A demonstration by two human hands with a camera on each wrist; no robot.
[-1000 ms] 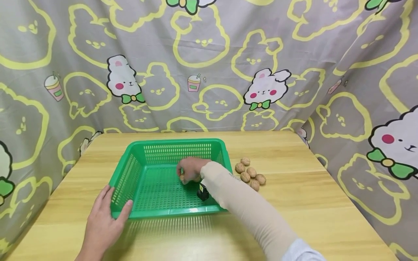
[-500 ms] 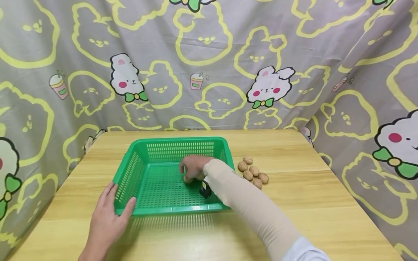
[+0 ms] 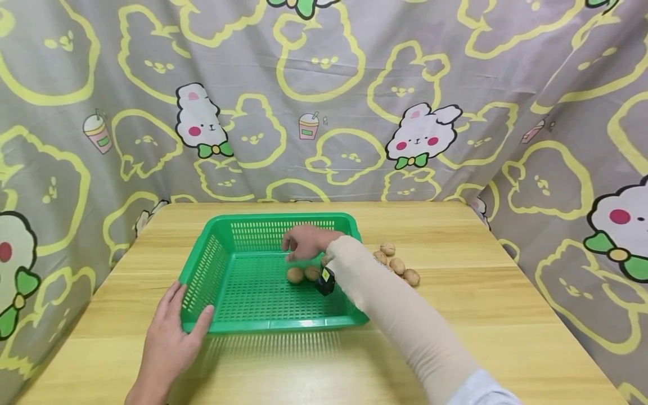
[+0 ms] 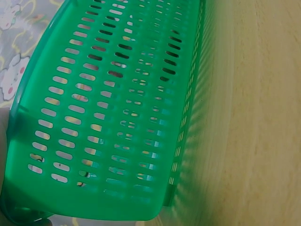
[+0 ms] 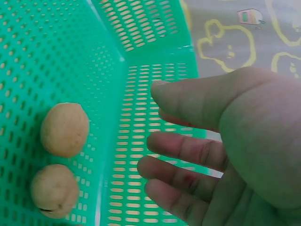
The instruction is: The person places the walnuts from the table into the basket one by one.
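Observation:
A green plastic basket (image 3: pixel 263 325) with slotted walls stands on the table. My left hand (image 3: pixel 172 337) holds its near left corner, thumb at the front rim and fingers along the left side. Above the basket floor, my right hand (image 3: pixel 306 242) hovers with loosely bent fingers and nothing between them; the right wrist view shows the thumb apart from the fingers (image 5: pixel 181 176). Below it lie a walnut (image 3: pixel 295 275) and another walnut (image 3: pixel 312 273), side by side on the floor. A brownish patch by the wrist is mostly hidden.
Several loose walnuts (image 3: pixel 397 265) lie on the wooden table (image 3: pixel 471 315) right of the basket, partly hidden by my right sleeve (image 3: pixel 395 309). A black wrist camera (image 3: pixel 325 281) hangs under that wrist. A patterned curtain (image 3: pixel 344 84) closes off the back and sides.
My right hand has let go of a walnut, lifted off it and loosened its fingers. The walnuts in the basket now show beneath it. My left hand keeps its hold on the basket.

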